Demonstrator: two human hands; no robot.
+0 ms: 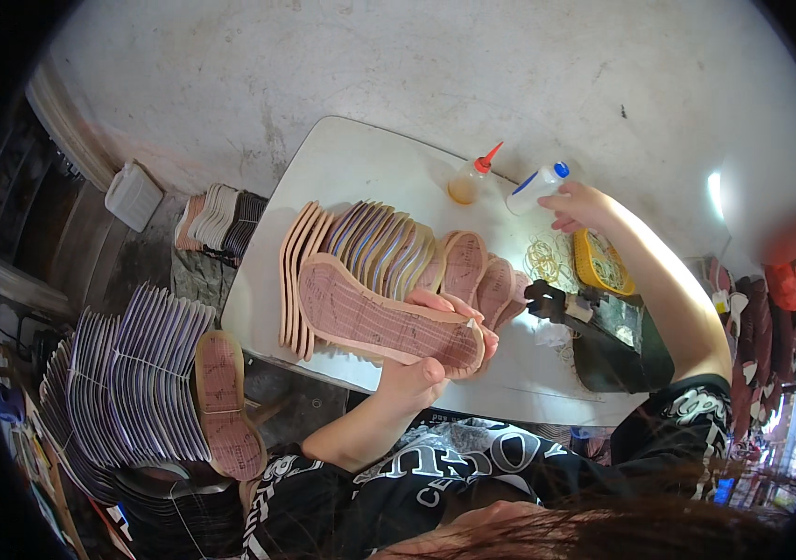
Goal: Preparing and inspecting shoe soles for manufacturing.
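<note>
My left hand (423, 369) grips a brown shoe insole (379, 317) with a pale rim and dark markings, thumb along the near edge and fingers at the far one. It is held above the white table, in front of a row of stacked insoles (384, 243). At the back of the table my right hand (577, 206) reaches out with fingers partly bent and apart, right beside a white bottle (530, 190) with a blue cap. Whether the fingertips touch the bottle is hard to make out. Left of it stands a clear squeeze bottle (465, 184) with a red nozzle and amber liquid.
A yellow basket (600, 264) of rubber bands sits on the table's right (528, 383), near a dark clamp-like tool (561, 303). Bundled insoles (146, 373) are piled at my left. A white jug (133, 197) stands by the wall.
</note>
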